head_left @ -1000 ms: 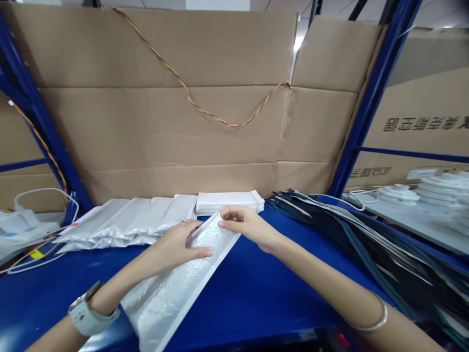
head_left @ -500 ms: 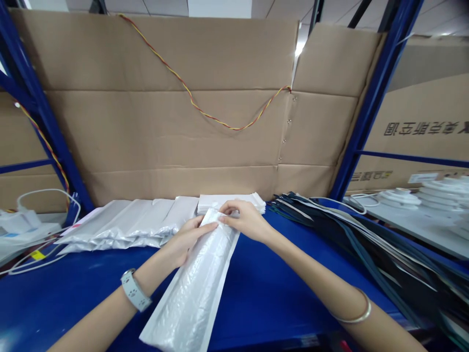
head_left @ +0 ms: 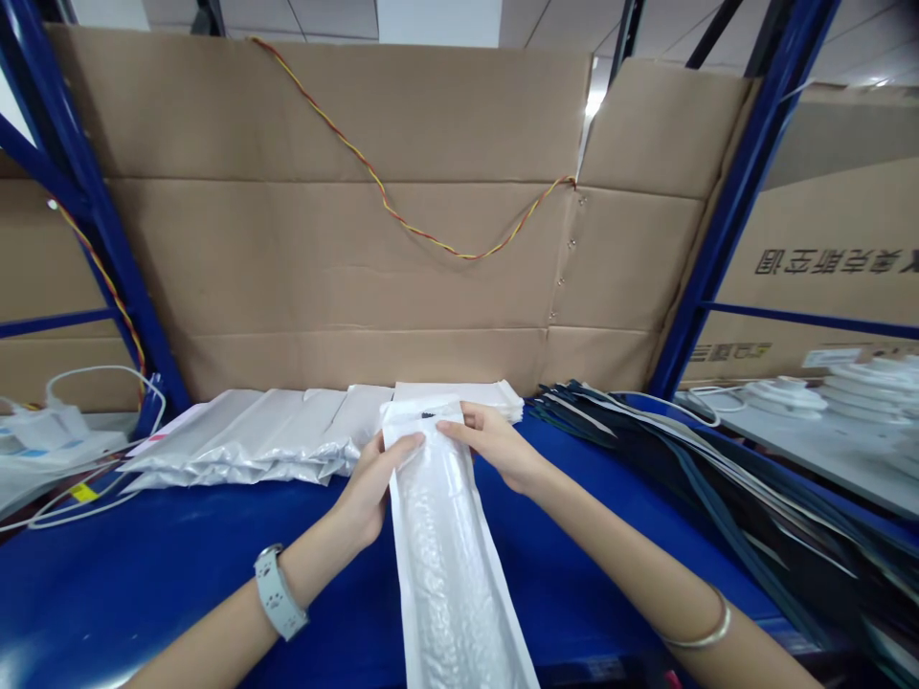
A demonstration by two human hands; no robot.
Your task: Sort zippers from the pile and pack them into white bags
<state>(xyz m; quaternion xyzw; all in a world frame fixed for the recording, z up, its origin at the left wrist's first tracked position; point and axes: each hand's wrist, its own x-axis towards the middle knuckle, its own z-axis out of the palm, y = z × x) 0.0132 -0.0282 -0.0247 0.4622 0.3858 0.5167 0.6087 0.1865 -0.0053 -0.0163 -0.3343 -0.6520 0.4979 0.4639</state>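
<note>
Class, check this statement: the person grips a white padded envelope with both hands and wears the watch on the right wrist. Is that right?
No: the watch is on the left wrist, as the head view shows. The rest stands: the left hand and right hand both grip the white padded envelope.

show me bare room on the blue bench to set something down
Bare blue bench top lies between the silvery mailer pile and left forearm, and between the held white padded mailer and the dark strap bundle. The back edge and right side are crowded.
</note>
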